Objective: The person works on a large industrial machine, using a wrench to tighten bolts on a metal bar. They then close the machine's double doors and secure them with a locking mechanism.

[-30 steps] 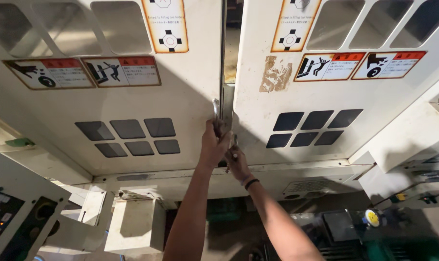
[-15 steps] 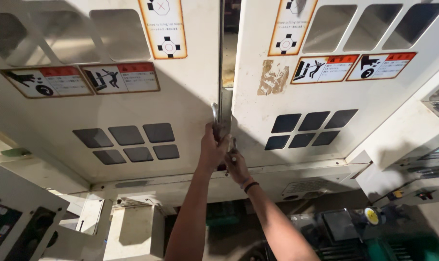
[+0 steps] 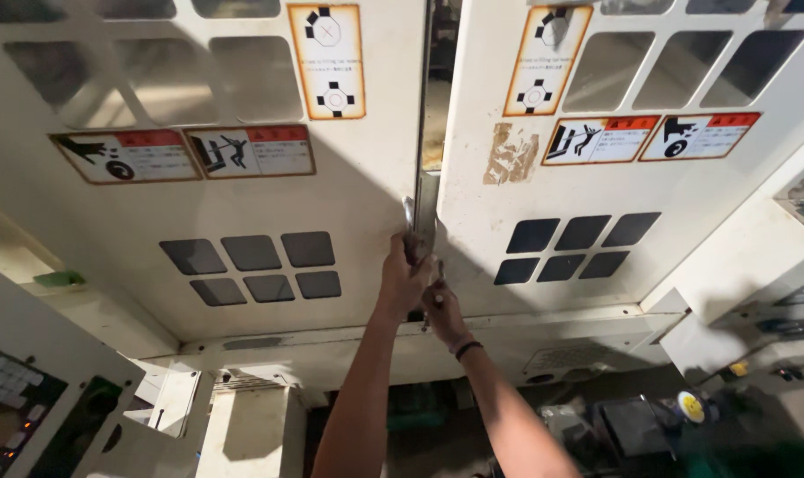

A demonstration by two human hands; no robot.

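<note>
Nearest us, both our forearms reach up toward the middle of the machine. Our right hand, with a dark band at the wrist, sits lower, fingers curled at the bottom end of the metal handles; whether it truly grips them we cannot tell. Our left hand is just above and touching it, closed around the handles. The handles stand upright along the narrow gap between the left door and the right door, rising above the left hand. Beyond, each door carries dark square windows and orange-bordered warning labels. A control panel lies at lower left.
</note>
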